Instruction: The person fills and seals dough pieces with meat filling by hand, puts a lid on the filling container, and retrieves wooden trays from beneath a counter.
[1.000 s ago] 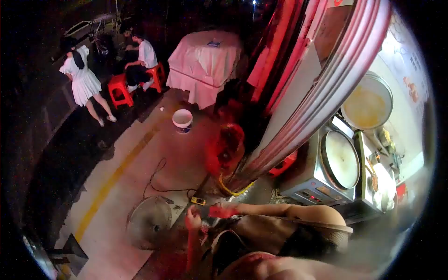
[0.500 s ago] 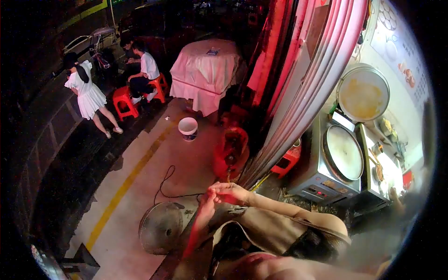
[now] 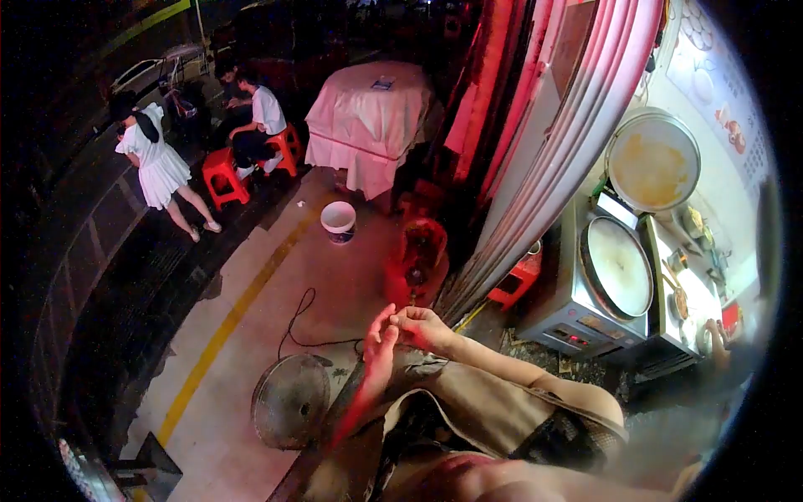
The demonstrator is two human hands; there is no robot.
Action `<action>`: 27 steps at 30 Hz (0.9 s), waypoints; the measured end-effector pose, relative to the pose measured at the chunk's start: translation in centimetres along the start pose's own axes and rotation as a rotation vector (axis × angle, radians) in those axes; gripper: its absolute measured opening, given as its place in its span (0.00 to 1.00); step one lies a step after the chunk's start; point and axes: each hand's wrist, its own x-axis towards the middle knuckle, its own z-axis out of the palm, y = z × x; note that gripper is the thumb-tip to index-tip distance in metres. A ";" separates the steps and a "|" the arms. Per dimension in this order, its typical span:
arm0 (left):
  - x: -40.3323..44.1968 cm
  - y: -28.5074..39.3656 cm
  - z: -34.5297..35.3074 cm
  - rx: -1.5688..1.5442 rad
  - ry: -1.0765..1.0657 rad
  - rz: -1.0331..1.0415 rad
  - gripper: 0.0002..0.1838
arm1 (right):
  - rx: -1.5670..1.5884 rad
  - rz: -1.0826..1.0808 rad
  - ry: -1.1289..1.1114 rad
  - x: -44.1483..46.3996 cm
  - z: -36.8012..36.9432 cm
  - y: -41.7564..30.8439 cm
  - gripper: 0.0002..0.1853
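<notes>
My left hand (image 3: pixel 381 341) is raised in red light, its thumb and fingers apart. My right hand (image 3: pixel 425 329) touches it at the fingertips, with thumb and fingers pinched together. Whatever lies between the right fingertips is too small to tell. Both hands are above the beige apron (image 3: pixel 481 400) on my lap. Just left of them, a round, dirty metal lid or disc (image 3: pixel 291 402) rests on the pale floor, with a dark cord (image 3: pixel 308 341) beside it.
A white bucket (image 3: pixel 338 219) and a red container (image 3: pixel 416 259) stand ahead. Beyond are a cloth-covered table (image 3: pixel 368 117), red stools (image 3: pixel 224 177), a standing person (image 3: pixel 155 159) and seated people (image 3: pixel 263 113). Right are a folded shutter (image 3: pixel 552 176), a round griddle (image 3: pixel 617 266) and another person's hand (image 3: pixel 715 339).
The view has swung and steadied since the first frame. My hands came together at the fingertips, and my left fingers have since spread and risen a little.
</notes>
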 end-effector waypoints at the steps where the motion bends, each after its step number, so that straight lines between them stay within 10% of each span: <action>1: 0.1 -0.1 -0.4 0.001 0.002 -0.001 0.21 | -0.181 -0.061 0.083 0.6 -0.6 0.6 0.09; 16: 0.6 1.0 -3.6 0.703 -0.087 0.161 0.09 | -1.286 -0.783 0.249 -0.1 -1.0 -0.7 0.14; 27: 0.1 1.0 -2.2 0.692 -0.039 0.363 0.11 | -0.636 -0.382 0.131 -0.6 -1.1 0.8 0.11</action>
